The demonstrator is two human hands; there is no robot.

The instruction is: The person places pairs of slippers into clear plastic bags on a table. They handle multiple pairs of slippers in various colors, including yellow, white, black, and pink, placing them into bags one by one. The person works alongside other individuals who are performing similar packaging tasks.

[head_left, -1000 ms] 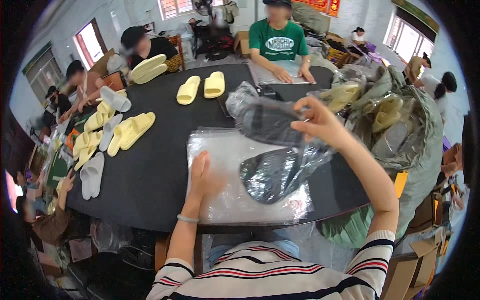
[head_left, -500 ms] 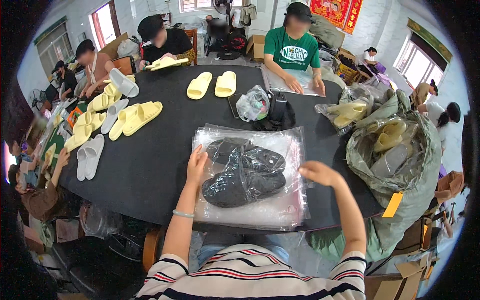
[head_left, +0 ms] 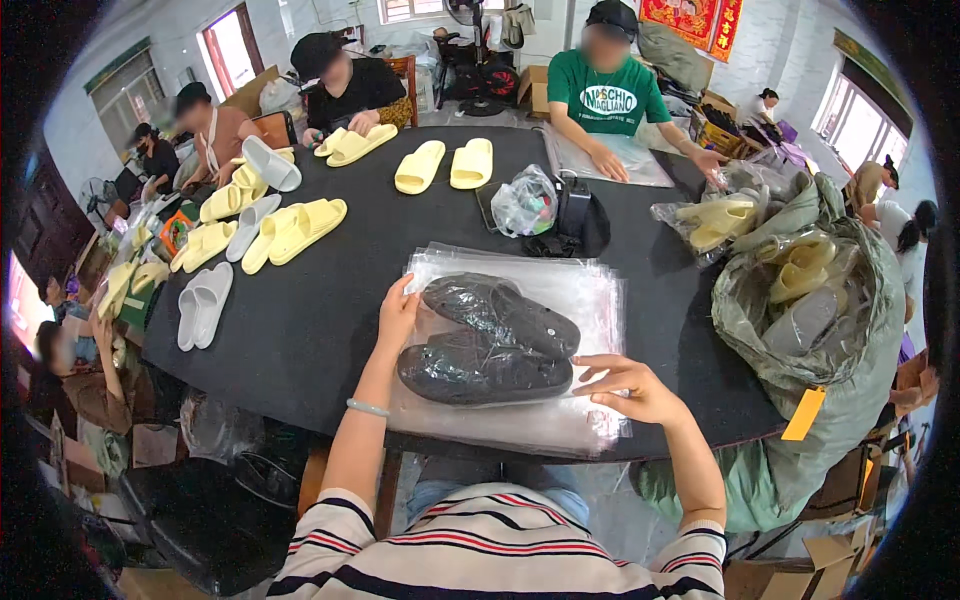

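Observation:
A pair of dark grey slippers [head_left: 485, 372] lies in a clear plastic bag, one above the other, toes and heels running left to right. Beneath them is a flat stack of clear plastic bags [head_left: 470, 430]. My left hand [head_left: 397, 318] is at the left side of the bagged pair, its fingers closed on the bag's edge. At the right end of the slippers is my right hand [head_left: 635, 390], palm down, with fingers apart and fingertips close to the bag; whether they touch it is hard to tell.
Yellow slippers [head_left: 300, 232] and grey slippers [head_left: 205, 305] lie on the black table at left. A crumpled plastic bag [head_left: 524, 202] and a black box [head_left: 574, 207] stand beyond the stack. A large sack [head_left: 870, 330] of bagged slippers is at right. Co-workers sit across the table.
The bagged slippers have shifted slightly left on the stack and their plastic lies tighter. My right hand has come down nearer to them. A co-worker opposite now reaches toward the bagged yellow slippers.

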